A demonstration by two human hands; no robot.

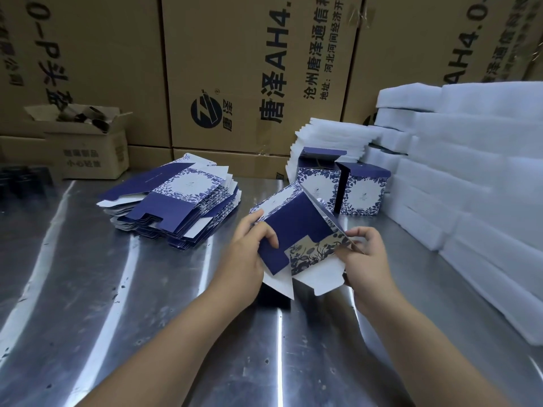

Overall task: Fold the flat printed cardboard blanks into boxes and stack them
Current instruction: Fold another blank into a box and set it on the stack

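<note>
Two hands: both hold one half-folded blue-and-white flower-printed cardboard blank [293,221] above the shiny metal bench [117,289].
Left hand [249,248]: fingers curled round the held blank's left edge, thumb pressed on its dark blue panel.
Right hand [367,259]: fingers pinch a side flap at the held blank's right edge.
Flat blanks [176,201]: a fanned pile of the same printed card lies on the bench, left of the held blank, apart from it.
Folded boxes: two, [318,177] and [363,189], stand upright side by side just behind the held blank.
Foam: stacks of white foam sheets [470,171], right of the held blank.
Cartons: tall brown printed cartons [249,69] behind it.
</note>
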